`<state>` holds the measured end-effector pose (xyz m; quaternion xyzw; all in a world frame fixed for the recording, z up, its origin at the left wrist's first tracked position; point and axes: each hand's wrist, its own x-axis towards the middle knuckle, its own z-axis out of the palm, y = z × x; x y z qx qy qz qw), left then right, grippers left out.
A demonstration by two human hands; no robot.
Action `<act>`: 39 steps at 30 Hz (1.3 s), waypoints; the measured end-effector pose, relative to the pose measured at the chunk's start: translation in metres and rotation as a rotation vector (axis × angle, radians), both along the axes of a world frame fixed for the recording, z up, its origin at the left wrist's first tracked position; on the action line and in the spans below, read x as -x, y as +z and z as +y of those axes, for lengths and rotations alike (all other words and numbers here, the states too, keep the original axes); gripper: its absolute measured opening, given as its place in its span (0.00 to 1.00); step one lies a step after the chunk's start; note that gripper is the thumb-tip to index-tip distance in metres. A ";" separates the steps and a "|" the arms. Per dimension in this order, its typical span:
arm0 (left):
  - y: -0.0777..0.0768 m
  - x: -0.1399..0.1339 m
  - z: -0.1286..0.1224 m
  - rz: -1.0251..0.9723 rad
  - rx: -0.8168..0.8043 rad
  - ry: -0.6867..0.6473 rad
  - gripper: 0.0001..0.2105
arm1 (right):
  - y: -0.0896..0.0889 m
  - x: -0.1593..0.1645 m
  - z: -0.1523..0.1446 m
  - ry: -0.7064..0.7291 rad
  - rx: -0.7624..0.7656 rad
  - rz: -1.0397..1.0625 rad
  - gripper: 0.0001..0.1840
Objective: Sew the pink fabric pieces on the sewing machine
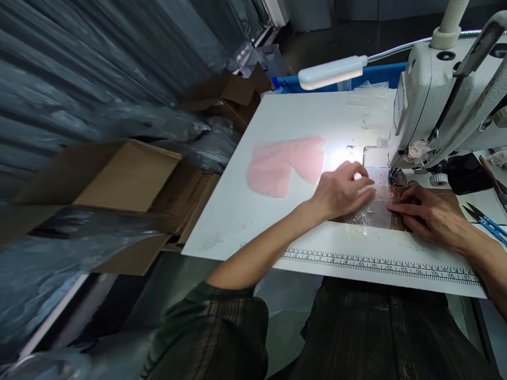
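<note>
Beneath the needle area of the white sewing machine (420,100) lies a thin, see-through whitish sheet (378,214) with small pink marks. My left hand (344,189) rests over its left side, fingers bent and apart, with a gap between two of them. From the right, my right hand (433,217) touches the sheet's edge with a stretched finger, close below the presser foot. Whether either hand pinches the sheet is hard to see. A brown flat piece (443,196) lies under the sheet and the right hand. Left of my hands, a pink cloth piece (277,166) lies flat.
The white tabletop (222,221) has a printed ruler (372,264) along its front edge. Blue thread snips (489,221) lie at the right. A white lamp (332,72) shines over the table. Open cardboard boxes (127,177) with plastic film stand at the left.
</note>
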<state>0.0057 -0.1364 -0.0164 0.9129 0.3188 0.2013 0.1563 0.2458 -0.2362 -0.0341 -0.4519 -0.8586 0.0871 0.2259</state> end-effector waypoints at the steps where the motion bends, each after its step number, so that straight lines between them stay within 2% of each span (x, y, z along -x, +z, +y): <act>1: 0.000 -0.004 0.001 0.060 -0.047 -0.109 0.11 | -0.001 0.000 0.000 -0.004 -0.013 0.001 0.19; 3: -0.003 -0.013 0.003 0.167 -0.121 -0.293 0.12 | -0.002 0.001 -0.001 -0.014 -0.029 0.001 0.19; 5: -0.006 -0.020 0.006 0.259 -0.208 -0.384 0.14 | -0.004 0.002 -0.002 -0.026 -0.041 0.002 0.18; 9: -0.011 -0.025 0.013 0.380 -0.387 -0.427 0.19 | -0.005 0.006 -0.003 -0.052 -0.109 -0.002 0.17; 13: -0.011 -0.027 0.014 0.392 -0.452 -0.391 0.23 | -0.007 0.009 -0.003 -0.072 -0.170 -0.031 0.16; 18: -0.013 -0.025 0.020 0.312 -0.360 -0.317 0.22 | -0.008 0.009 -0.002 -0.132 -0.130 -0.005 0.17; 24: -0.022 -0.017 0.027 0.155 -0.171 -0.314 0.21 | -0.007 0.009 -0.002 -0.133 -0.094 -0.011 0.18; 39: -0.031 -0.016 0.026 0.064 -0.181 -0.347 0.21 | -0.009 0.008 0.000 -0.126 -0.103 0.027 0.16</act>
